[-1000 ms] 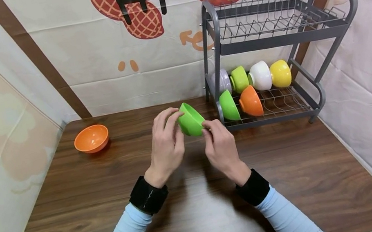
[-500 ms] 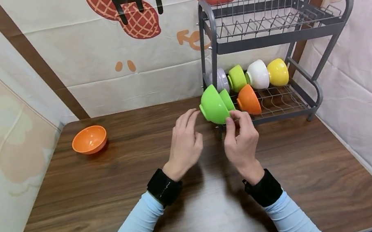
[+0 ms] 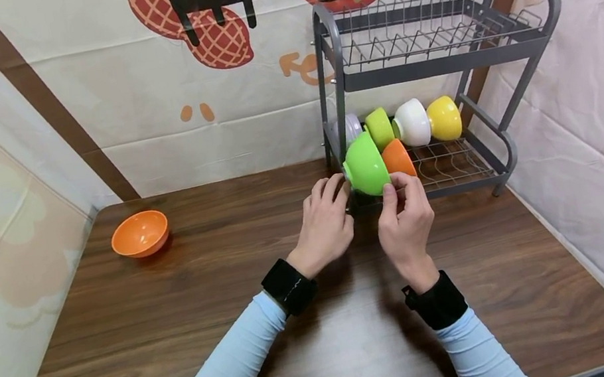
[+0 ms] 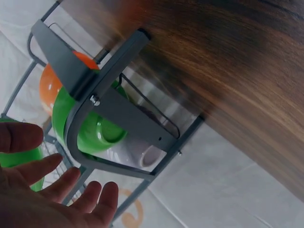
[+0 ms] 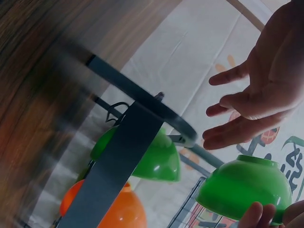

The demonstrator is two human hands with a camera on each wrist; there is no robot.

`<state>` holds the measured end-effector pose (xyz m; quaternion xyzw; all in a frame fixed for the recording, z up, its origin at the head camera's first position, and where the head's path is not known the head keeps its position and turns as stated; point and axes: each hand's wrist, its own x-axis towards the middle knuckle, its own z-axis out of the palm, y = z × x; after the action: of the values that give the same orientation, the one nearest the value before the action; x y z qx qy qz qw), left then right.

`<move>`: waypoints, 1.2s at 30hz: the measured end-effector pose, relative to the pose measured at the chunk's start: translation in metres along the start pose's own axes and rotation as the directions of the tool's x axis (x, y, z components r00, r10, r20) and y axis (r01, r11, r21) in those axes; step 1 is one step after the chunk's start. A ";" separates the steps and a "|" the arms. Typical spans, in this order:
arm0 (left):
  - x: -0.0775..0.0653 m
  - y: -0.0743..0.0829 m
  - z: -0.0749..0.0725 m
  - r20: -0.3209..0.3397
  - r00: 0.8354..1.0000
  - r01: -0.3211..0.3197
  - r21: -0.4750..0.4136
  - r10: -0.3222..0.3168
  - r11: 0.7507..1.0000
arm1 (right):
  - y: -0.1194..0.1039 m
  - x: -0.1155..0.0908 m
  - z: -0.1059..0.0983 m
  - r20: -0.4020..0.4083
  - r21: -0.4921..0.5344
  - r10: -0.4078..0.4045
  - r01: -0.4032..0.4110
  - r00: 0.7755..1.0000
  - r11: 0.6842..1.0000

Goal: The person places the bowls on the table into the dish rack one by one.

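A green bowl (image 3: 366, 165) is tilted on its side in front of the dish rack's lower left corner. My right hand (image 3: 407, 224) pinches its rim between thumb and fingers, which the right wrist view shows at the bowl (image 5: 244, 187). To the left, my left hand (image 3: 321, 225) has its fingers spread loosely near the bowl's base; a gap shows between them in the right wrist view. Inside the rack, a second green bowl (image 5: 159, 159) lies on its side, hidden in the head view behind the held one. Beside it is an orange bowl (image 3: 398, 158).
The grey two-tier dish rack (image 3: 444, 64) stands at the back right. Its lower tier also bears a lilac bowl (image 3: 352, 128), a lime bowl (image 3: 379, 126), a white bowl (image 3: 413, 123) and a yellow bowl (image 3: 444, 119). Another orange bowl (image 3: 140, 234) sits on the table (image 3: 154, 349) at left.
My right hand has carried the green bowl rightward to the rack, turning its base to the left. My left hand let go of it and followed to the right.
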<state>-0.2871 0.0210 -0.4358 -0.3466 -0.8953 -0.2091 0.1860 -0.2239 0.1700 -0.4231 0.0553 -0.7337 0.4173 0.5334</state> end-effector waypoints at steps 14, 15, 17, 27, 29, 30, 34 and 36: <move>0.005 0.002 0.004 0.055 0.998 0.011 0.067 -0.015 0.998 | 0.019 0.021 -0.010 -0.048 -0.055 0.042 -0.045 0.998 0.997; 0.005 0.002 0.004 0.061 0.998 0.012 0.066 -0.016 0.998 | 0.021 0.023 -0.011 -0.051 -0.060 0.045 -0.048 0.998 0.997; 0.005 0.002 0.004 0.072 0.997 0.015 0.064 -0.020 0.998 | 0.025 0.028 -0.014 -0.063 -0.069 0.054 -0.059 0.997 0.996; 0.004 0.002 0.005 0.078 0.997 0.025 0.064 -0.030 0.998 | 0.057 0.059 -0.036 -0.156 -0.158 0.183 -0.207 0.971 0.966; 0.004 0.003 0.005 0.082 0.996 0.028 0.065 -0.033 0.998 | 0.063 0.063 -0.040 -0.154 -0.193 0.211 -0.238 0.965 0.952; 0.004 0.003 0.005 0.083 0.996 0.028 0.067 -0.034 0.997 | 0.067 0.064 -0.042 -0.155 -0.209 0.222 -0.252 0.963 0.945; 0.004 0.004 0.004 0.088 0.995 0.029 0.079 -0.036 0.996 | 0.079 0.070 -0.047 -0.148 -0.251 0.278 -0.308 0.949 0.918; 0.005 0.005 0.003 0.090 0.995 0.031 0.082 -0.039 0.996 | 0.086 0.073 -0.047 -0.130 -0.267 0.310 -0.334 0.942 0.904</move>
<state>-0.2876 0.0282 -0.4349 -0.3323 -0.9165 -0.1600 0.1549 -0.2651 0.2837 -0.4057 -0.1619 -0.7620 0.3915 0.4898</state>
